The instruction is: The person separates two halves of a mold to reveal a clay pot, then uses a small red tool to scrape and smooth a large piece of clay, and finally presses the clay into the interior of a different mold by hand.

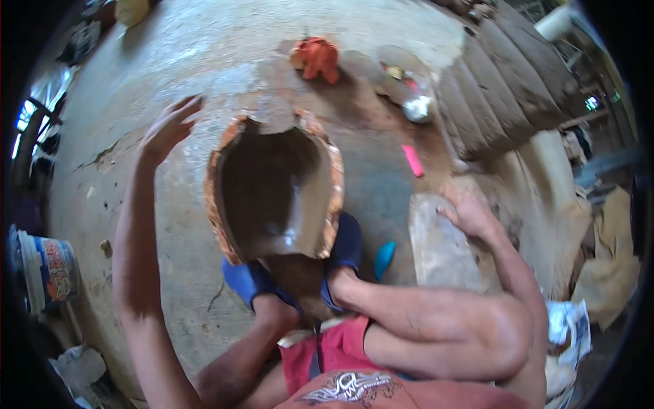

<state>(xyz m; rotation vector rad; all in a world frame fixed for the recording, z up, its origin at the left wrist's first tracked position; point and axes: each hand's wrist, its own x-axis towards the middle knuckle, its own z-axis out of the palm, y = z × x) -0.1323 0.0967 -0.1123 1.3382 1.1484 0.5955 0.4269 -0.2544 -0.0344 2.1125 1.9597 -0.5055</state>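
Observation:
On the floor between my feet stands a rough, orange-brown rimmed mould (pixel 335 194) with wet grey clay lining its hollow (pixel 269 177). Its far edge has a notch. My left hand (pixel 172 129) is held out just beyond the mould's left side, empty, with fingers stretched. Off to the right, my right hand (pixel 471 210) is over the edge of a flat greyish board (pixel 443 249), thumb and fingers apart; whether it touches the board is unclear. A pink strip-shaped piece (pixel 413 161) lies near that hand, and a teal oval piece (pixel 385 260) lies beside my right foot.
Beyond the mould sits a crumpled orange-red cloth (pixel 319 58). A shallow dish (pixel 395 65) with small items is to its right. Thick grey clay slabs (pixel 507 85) lean together at the far right. A white printed bucket (pixel 51 269) stands at the left edge.

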